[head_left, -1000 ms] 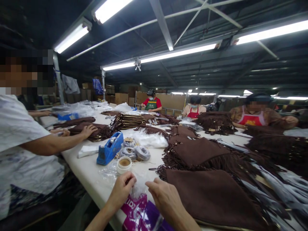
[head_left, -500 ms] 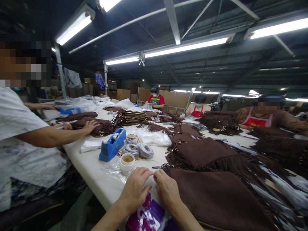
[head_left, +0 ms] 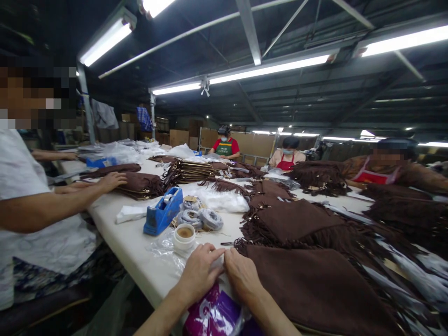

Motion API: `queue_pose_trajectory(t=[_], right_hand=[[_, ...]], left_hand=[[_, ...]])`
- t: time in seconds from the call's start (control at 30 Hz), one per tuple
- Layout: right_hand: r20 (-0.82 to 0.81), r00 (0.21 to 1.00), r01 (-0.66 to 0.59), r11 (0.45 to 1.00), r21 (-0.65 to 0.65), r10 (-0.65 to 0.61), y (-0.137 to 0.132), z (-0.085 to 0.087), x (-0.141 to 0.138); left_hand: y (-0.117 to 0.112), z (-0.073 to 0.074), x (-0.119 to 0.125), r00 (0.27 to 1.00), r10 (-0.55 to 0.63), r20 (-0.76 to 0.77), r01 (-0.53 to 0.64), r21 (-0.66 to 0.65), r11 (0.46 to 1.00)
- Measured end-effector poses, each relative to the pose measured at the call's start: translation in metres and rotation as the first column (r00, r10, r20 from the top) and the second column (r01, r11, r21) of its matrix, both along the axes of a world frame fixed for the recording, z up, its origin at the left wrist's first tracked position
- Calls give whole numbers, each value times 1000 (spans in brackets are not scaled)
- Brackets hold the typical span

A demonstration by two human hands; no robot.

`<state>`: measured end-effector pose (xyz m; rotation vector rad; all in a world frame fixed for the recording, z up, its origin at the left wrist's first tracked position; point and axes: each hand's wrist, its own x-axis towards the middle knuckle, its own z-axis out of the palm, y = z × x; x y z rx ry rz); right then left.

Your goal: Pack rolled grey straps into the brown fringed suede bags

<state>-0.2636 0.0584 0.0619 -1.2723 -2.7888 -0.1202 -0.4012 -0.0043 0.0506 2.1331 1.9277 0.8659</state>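
Left grip half curled, right grip curled tighter, tips nearly meeting over purple plastic bag at near edge of surface. Can't tell if either pinches it; contact hidden. White tub just beyond left grip, blue tape dispenser behind that. Brown cloth right.

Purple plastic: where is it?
In the head view, the purple plastic is at bottom centre, below the left hand and right hand, left of the nearest brown fabric.
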Motion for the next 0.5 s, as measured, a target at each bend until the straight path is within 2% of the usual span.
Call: queue_pose_trajectory(t=[0.13,0.27,0.33,0.4,0.47,0.5], right_hand=[[38,999,-9,1000,18,8,-2,22,29],[35,994,96,988,117,-101,-5,37,92],[-48,989,144,977,155,-138,-9,35,132],[-187,973,161,978,135,-134,-15,28,170],[-318,941,148,987,65,-120,-25,18,199],[-364,923,145,989,23,-127,-32,12,210]], left_hand=[[7,-5,3,991,63,-121,-65,-11,998],[10,-3,3,978,87,-190,-92,-20,996],[10,4,4,968,88,-236,-106,-62,992],[6,16,9,958,108,-266,-126,-54,991],[1,26,22,974,111,-195,-108,26,994],[-1,30,31,991,84,-100,-78,63,995]])
